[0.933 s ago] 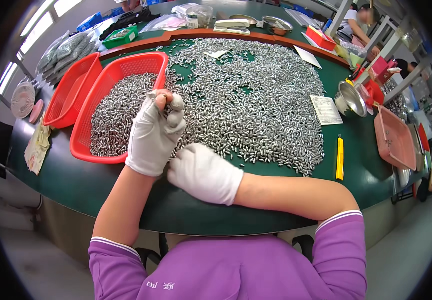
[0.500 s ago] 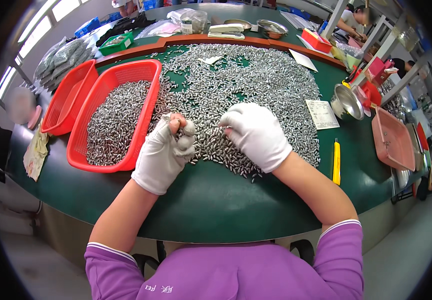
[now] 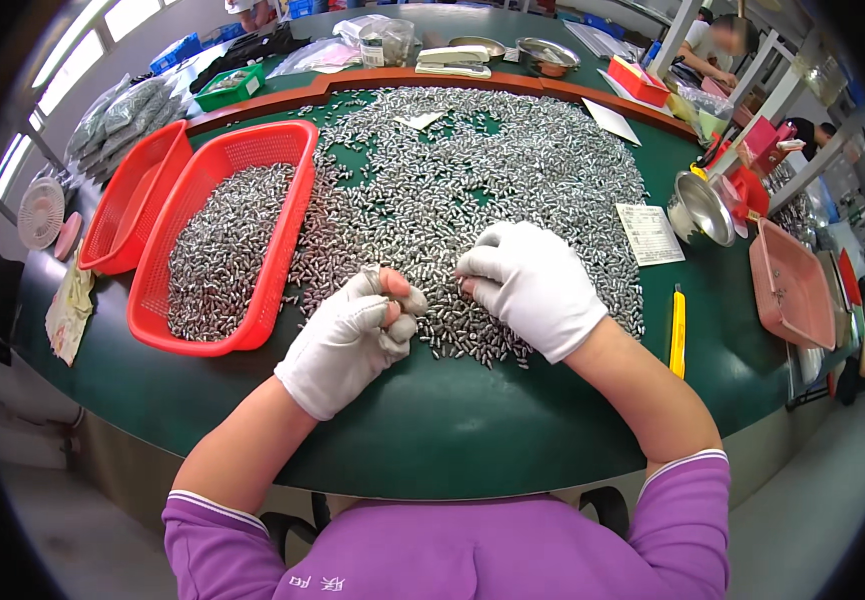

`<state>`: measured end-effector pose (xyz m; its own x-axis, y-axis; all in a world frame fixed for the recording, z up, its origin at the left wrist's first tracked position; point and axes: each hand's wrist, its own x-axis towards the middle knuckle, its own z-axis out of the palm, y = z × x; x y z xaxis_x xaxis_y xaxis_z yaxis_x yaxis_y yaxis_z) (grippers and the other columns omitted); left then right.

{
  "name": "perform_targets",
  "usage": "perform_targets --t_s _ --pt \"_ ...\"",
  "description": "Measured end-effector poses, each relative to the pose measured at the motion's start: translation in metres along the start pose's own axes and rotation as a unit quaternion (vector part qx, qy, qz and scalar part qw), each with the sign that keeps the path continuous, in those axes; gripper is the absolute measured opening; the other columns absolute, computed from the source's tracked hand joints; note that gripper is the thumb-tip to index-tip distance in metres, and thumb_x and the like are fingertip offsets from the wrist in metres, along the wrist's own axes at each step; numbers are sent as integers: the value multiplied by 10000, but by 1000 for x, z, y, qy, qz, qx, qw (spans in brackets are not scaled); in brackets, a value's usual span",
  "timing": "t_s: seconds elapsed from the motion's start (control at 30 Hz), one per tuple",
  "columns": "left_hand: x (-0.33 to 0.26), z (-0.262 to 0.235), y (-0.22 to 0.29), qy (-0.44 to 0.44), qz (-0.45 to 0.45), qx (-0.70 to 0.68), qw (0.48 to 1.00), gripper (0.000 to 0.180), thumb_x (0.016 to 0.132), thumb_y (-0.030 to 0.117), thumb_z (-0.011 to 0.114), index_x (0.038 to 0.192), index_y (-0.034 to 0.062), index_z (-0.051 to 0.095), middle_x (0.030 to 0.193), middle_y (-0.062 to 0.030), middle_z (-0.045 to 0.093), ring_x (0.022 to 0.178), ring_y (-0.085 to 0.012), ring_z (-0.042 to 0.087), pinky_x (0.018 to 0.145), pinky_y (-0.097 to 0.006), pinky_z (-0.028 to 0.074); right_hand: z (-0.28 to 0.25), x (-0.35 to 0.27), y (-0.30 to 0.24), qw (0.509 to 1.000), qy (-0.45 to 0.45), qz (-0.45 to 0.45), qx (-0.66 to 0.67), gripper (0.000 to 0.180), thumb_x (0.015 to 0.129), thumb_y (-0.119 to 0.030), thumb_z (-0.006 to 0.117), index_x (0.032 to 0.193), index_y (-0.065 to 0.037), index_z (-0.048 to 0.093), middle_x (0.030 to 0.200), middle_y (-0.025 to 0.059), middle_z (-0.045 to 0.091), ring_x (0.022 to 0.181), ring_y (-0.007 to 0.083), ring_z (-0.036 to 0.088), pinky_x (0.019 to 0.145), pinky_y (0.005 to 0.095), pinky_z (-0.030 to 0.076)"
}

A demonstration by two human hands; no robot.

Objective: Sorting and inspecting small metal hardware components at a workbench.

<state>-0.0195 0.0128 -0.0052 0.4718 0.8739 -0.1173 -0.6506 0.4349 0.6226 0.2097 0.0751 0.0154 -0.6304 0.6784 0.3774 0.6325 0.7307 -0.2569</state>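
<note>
A wide spread of small silver, bullet-shaped metal pieces (image 3: 553, 160) covers the middle of the green table. Over its near edge, my left hand (image 3: 353, 340), in a white glove with bare fingertips, is curled closed; what it holds, if anything, is hidden. To its right, my gloved right hand (image 3: 538, 285) reaches down into the pieces with thumb and fingers pinched together. Its fingertips are among the metal pieces, and I cannot make out what lies between them. Left of my left hand stands a red perforated basket (image 3: 288, 255) partly filled with the same pieces.
Another red basket (image 3: 133, 200) leans beyond the filled one. A yellow cutter knife (image 3: 678, 330), a printed paper slip (image 3: 651, 235), a metal bowl (image 3: 698, 208) and a pink tray (image 3: 793, 285) lie to the right. A wooden rail (image 3: 353, 80) bounds the back. A co-worker (image 3: 708, 50) sits far right.
My left hand has moved right and slightly nearer to me, away from the basket's side. The right hand has shifted a little right and down, still pinched at the pieces.
</note>
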Motion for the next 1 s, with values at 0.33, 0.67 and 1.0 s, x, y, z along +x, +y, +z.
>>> perform_targets --t_s 0.33,0.67,1.0 --pt "0 13 1 21 -99 70 992 141 941 136 622 1031 103 519 897 -3 570 691 -60 475 628 -190 401 -20 5 -17 989 107 -98 2 101 740 -152 717 831 -113 698 808 30 644 739 247 638 651 371 516" --pt "-3 14 -2 37 -87 129 987 215 933 229 681 1021 116 521 901 18 563 703 -49 468 634 -187 390 -22 2 -38 980 99 -168 -28 131 690 -133 717 790 -92 642 734 31 597 670 246 611 585 361 491" --pt "-3 16 -1 17 -74 110 991 181 936 200 676 1012 101 544 886 11 570 698 -55 459 619 -184 378 -18 1 -30 976 57 -108 180 166 754 -144 742 909 -92 714 837 57 656 774 275 636 694 378 521"
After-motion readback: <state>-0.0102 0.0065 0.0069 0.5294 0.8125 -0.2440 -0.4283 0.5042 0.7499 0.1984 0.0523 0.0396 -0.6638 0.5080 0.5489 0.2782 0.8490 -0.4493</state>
